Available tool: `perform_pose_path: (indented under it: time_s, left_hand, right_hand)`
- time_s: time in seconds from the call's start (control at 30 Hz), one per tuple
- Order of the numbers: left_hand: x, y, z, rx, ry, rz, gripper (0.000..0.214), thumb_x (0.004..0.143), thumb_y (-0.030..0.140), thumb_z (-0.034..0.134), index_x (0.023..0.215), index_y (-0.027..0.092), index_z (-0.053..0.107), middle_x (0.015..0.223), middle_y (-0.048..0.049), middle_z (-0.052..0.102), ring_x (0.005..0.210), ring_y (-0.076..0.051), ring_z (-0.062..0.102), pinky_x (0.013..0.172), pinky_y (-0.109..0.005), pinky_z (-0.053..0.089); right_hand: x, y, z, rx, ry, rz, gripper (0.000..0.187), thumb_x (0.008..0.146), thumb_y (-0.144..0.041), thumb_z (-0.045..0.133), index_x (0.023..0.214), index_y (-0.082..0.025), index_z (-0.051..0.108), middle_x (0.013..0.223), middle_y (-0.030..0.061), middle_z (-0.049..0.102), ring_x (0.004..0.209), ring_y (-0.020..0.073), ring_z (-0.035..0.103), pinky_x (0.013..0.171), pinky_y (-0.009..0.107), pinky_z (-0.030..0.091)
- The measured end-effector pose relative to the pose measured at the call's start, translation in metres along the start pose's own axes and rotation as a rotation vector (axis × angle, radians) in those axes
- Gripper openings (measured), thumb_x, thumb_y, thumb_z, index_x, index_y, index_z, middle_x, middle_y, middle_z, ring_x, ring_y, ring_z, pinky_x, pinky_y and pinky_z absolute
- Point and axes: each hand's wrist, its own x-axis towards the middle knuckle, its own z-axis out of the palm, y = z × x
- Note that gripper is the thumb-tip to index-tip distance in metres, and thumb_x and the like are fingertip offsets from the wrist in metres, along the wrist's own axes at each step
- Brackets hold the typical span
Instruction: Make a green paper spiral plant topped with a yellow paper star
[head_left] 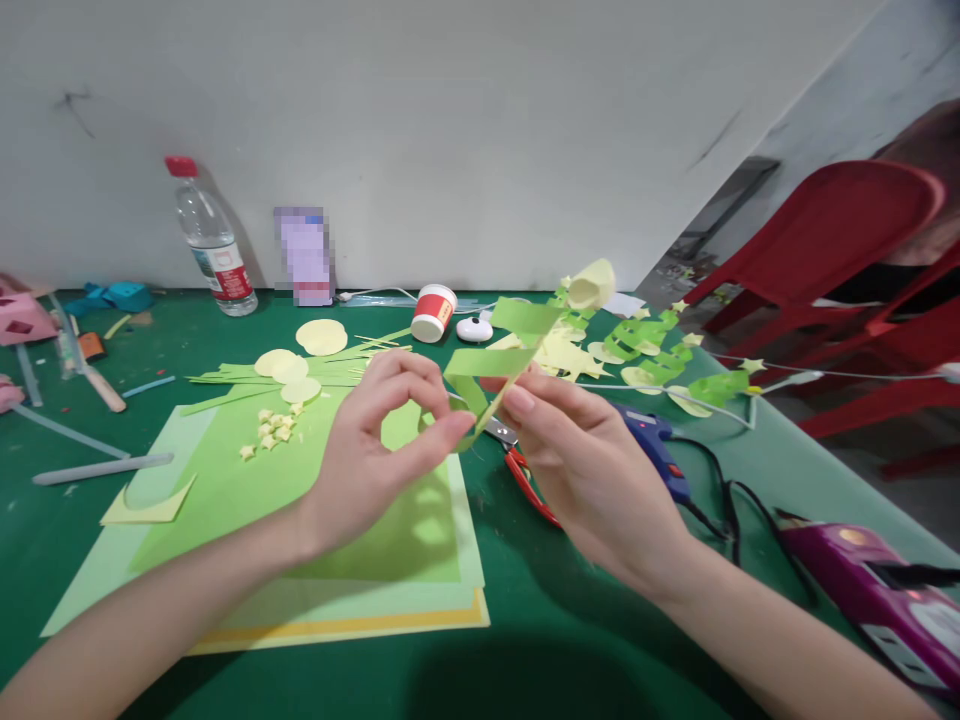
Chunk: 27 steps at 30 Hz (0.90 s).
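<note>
In front of me my right hand (592, 470) pinches a thin pale-yellow stem between thumb and fingers. A green paper strip (491, 362) loops in a loose spiral beside the stem, and a rolled pale-yellow paper piece (592, 285) sits at its upper end. My left hand (367, 440) has thumb and forefinger closed on the strip's lower end, the other fingers curled. Under the hands lie green paper sheets (300, 530) with small folded stars (276, 430) on top. Scissors (529, 490) with red handles are partly hidden behind my right hand.
Right of my hands lie a blue glue gun (652, 450) with its cord and a purple power strip (877, 590). Green spirals with stars (645, 340), a paper cup (433, 313), yellow paper circles (321, 337) and a water bottle (217, 250) stand or lie farther back.
</note>
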Motion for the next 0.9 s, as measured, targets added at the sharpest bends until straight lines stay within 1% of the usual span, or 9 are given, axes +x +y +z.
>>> perform_pose_path:
  time_s: [0.1, 0.2, 0.3, 0.37, 0.43, 0.5, 0.67, 0.77, 0.9]
  left_hand:
    - [-0.0009, -0.0004, 0.0009, 0.011, -0.009, 0.011, 0.011, 0.077, 0.027, 0.065, 0.075, 0.022, 0.055, 0.076, 0.0025, 0.055, 0.08, -0.013, 0.05, 0.081, -0.03, 0.039]
    - [-0.002, 0.0005, 0.0011, 0.024, 0.013, -0.059, 0.009, 0.083, 0.028, 0.057, 0.076, 0.022, 0.056, 0.075, 0.0022, 0.056, 0.078, -0.013, 0.051, 0.079, -0.03, 0.041]
    - [-0.0018, 0.0016, 0.0009, 0.005, -0.003, -0.12, 0.016, 0.086, 0.027, 0.051, 0.072, 0.022, 0.056, 0.072, 0.0024, 0.055, 0.074, -0.013, 0.051, 0.077, -0.03, 0.042]
    - [-0.0013, 0.0016, 0.0011, -0.013, -0.025, -0.124, 0.015, 0.085, 0.026, 0.053, 0.071, 0.022, 0.056, 0.071, 0.0034, 0.057, 0.073, -0.011, 0.052, 0.086, -0.03, 0.04]
    - [-0.001, 0.0007, 0.0016, -0.038, -0.046, -0.114, 0.013, 0.084, 0.025, 0.054, 0.072, 0.022, 0.056, 0.074, 0.0043, 0.058, 0.075, -0.01, 0.054, 0.099, -0.032, 0.034]
    - [-0.0011, -0.0007, 0.002, -0.056, -0.056, -0.102, 0.009, 0.084, 0.025, 0.056, 0.075, 0.022, 0.057, 0.078, 0.004, 0.06, 0.079, -0.011, 0.055, 0.105, -0.034, 0.028]
    - [-0.002, -0.003, 0.0033, 0.024, -0.082, -0.036, 0.01, 0.076, 0.027, 0.066, 0.081, 0.022, 0.06, 0.085, 0.0018, 0.064, 0.084, -0.014, 0.057, 0.097, -0.037, 0.034]
    - [-0.0021, -0.0023, 0.0044, 0.059, -0.068, -0.025, 0.008, 0.077, 0.026, 0.066, 0.083, 0.022, 0.063, 0.082, 0.0008, 0.066, 0.08, -0.015, 0.057, 0.088, -0.036, 0.038]
    - [-0.0015, 0.0008, 0.0049, 0.009, -0.047, -0.066, 0.004, 0.079, 0.023, 0.062, 0.082, 0.022, 0.065, 0.081, 0.0004, 0.066, 0.079, -0.015, 0.057, 0.081, -0.035, 0.042]
  right_hand:
    - [0.0003, 0.0015, 0.0006, 0.009, -0.008, 0.002, 0.003, 0.071, -0.036, 0.07, 0.072, -0.034, 0.072, 0.081, -0.0032, 0.052, 0.079, 0.007, 0.046, 0.073, 0.019, 0.04]
    - [0.0, 0.0024, 0.0002, 0.01, -0.005, 0.015, 0.003, 0.07, -0.035, 0.071, 0.072, -0.034, 0.072, 0.08, -0.003, 0.052, 0.078, 0.0073, 0.046, 0.072, 0.019, 0.04]
    - [0.0, 0.0007, -0.0005, 0.008, 0.026, 0.009, 0.003, 0.07, -0.035, 0.071, 0.071, -0.033, 0.072, 0.078, -0.0024, 0.052, 0.078, 0.0082, 0.048, 0.074, 0.021, 0.042]
    - [0.0004, -0.0016, -0.0004, 0.02, 0.054, -0.002, 0.003, 0.069, -0.034, 0.071, 0.069, -0.032, 0.072, 0.078, -0.002, 0.054, 0.078, 0.009, 0.05, 0.076, 0.023, 0.043]
    - [0.0009, -0.0037, 0.0002, 0.035, 0.072, -0.01, 0.004, 0.069, -0.033, 0.072, 0.066, -0.031, 0.071, 0.079, -0.0021, 0.055, 0.078, 0.0095, 0.051, 0.078, 0.025, 0.043]
    - [0.0011, -0.0046, 0.0008, 0.034, 0.078, -0.007, 0.003, 0.068, -0.033, 0.072, 0.066, -0.031, 0.071, 0.079, -0.0025, 0.056, 0.078, 0.0095, 0.052, 0.078, 0.026, 0.043]
    - [0.0005, -0.0011, 0.0015, 0.013, 0.048, -0.007, 0.002, 0.069, -0.034, 0.071, 0.068, -0.031, 0.071, 0.079, -0.0025, 0.054, 0.076, 0.0093, 0.048, 0.074, 0.025, 0.043]
    - [0.0003, 0.0019, 0.001, 0.005, 0.023, -0.005, 0.002, 0.07, -0.033, 0.07, 0.069, -0.031, 0.072, 0.078, -0.0022, 0.05, 0.077, 0.009, 0.046, 0.072, 0.023, 0.042]
    - [-0.0002, 0.0036, -0.0002, -0.034, 0.01, -0.029, 0.002, 0.071, -0.032, 0.07, 0.07, -0.032, 0.072, 0.08, -0.0016, 0.048, 0.077, 0.0089, 0.045, 0.07, 0.022, 0.041]
